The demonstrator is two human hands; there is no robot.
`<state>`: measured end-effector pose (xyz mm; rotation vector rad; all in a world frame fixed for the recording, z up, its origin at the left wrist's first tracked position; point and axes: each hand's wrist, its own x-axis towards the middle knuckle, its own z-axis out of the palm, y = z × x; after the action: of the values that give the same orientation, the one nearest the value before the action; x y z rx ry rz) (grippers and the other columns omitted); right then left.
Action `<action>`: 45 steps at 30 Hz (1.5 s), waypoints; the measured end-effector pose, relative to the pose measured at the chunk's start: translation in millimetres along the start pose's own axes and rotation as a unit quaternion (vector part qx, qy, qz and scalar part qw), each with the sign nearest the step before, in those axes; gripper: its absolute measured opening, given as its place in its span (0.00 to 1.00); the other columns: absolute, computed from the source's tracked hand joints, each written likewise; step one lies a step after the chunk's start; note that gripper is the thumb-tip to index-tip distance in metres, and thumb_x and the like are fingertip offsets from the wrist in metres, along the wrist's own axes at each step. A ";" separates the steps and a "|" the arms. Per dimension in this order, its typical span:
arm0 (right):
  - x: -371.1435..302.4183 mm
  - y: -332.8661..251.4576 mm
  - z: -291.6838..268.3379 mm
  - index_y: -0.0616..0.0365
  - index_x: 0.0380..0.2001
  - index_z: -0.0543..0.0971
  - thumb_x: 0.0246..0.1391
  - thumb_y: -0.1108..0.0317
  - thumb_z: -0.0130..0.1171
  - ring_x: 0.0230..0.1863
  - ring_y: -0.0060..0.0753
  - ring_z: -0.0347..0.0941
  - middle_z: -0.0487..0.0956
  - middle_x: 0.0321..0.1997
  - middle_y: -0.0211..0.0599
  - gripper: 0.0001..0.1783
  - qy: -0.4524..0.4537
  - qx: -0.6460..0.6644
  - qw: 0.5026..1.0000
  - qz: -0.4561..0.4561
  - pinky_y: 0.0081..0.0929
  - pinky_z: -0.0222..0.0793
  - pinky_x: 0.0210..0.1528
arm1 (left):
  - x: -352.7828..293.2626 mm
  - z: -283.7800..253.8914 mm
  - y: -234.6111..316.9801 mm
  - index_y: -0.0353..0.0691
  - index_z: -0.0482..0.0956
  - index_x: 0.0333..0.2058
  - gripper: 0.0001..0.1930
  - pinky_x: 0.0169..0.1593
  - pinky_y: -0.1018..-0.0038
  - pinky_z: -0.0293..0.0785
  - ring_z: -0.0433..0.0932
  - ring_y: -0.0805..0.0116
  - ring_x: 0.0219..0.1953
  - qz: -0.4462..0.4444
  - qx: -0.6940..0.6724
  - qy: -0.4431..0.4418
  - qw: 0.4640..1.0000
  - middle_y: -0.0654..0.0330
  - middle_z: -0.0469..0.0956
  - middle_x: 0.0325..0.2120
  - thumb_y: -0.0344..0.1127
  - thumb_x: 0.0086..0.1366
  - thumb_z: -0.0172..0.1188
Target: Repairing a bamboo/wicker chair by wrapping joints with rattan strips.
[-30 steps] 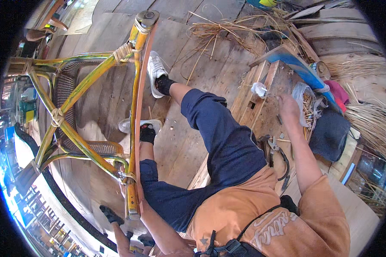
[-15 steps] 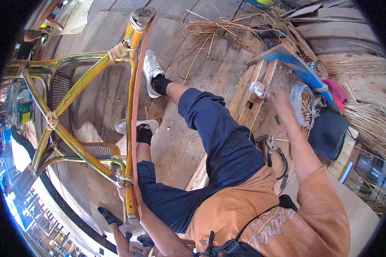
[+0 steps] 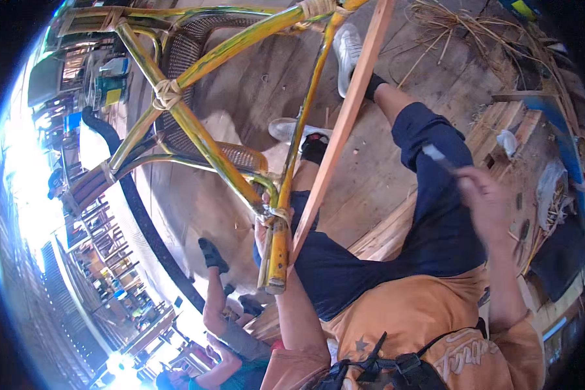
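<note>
A chair frame of yellow-green rattan or bamboo poles (image 3: 205, 140), with lashed joints and woven dark panels, lies tilted on the left. My left hand (image 3: 262, 235) is wrapped around its lower near corner, mostly hidden behind the poles. Alongside one pole runs a flat, straight reddish-brown wooden strip (image 3: 348, 123), its lower end by my left hand. In my closed right hand (image 3: 486, 203) is a small tool (image 3: 437, 156) with a dark handle and a pale flat end, blurred, above my right thigh. It is apart from the chair.
A wooden bench block (image 3: 500, 127) with a white crumpled lump (image 3: 507, 142) stands at the right. Beside it lie a clear plastic bag of small sticks (image 3: 552, 188) and a dark pad (image 3: 561, 257). Loose cane strands (image 3: 455, 23) lie far right. Another person's leg (image 3: 214, 296) shows lower left.
The view has swung left, so the chair appears farther right. My right hand has come off the bench block toward my thigh, and the pale-ended tool now shows in it. My left hand keeps its hold.
</note>
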<state>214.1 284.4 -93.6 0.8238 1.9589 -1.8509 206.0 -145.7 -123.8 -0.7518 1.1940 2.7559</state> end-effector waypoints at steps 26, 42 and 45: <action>23.8 7.1 238.4 0.61 0.35 0.79 0.55 0.71 0.57 0.35 0.43 0.77 0.79 0.32 0.45 0.06 -0.311 0.092 0.942 -0.084 0.33 0.70 0.40 | 5.5 -19.4 11.5 0.42 0.63 0.61 0.27 0.50 0.56 0.77 0.76 0.51 0.45 -0.089 -0.164 0.104 0.977 0.41 0.68 0.51 0.30 0.63 0.55; 33.2 30.3 257.1 0.60 0.34 0.78 0.53 0.72 0.57 0.38 0.47 0.76 0.78 0.31 0.47 0.05 -0.266 0.078 0.940 -0.198 0.37 0.70 0.42 | 9.1 -82.5 22.8 0.37 0.66 0.57 0.25 0.59 0.54 0.66 0.72 0.53 0.51 -0.150 -0.296 0.065 0.941 0.44 0.69 0.52 0.40 0.63 0.55; 36.5 32.9 259.4 0.60 0.34 0.78 0.54 0.71 0.57 0.37 0.48 0.76 0.78 0.32 0.47 0.06 -0.284 0.037 0.929 -0.234 0.37 0.71 0.42 | 9.3 -74.5 20.7 0.37 0.65 0.57 0.25 0.58 0.55 0.67 0.72 0.53 0.50 -0.143 -0.271 0.057 0.950 0.43 0.67 0.53 0.38 0.63 0.55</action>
<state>165.8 36.2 -169.5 -0.1995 1.7921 -2.1093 224.0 -213.6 -157.6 -1.0377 0.2783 2.8210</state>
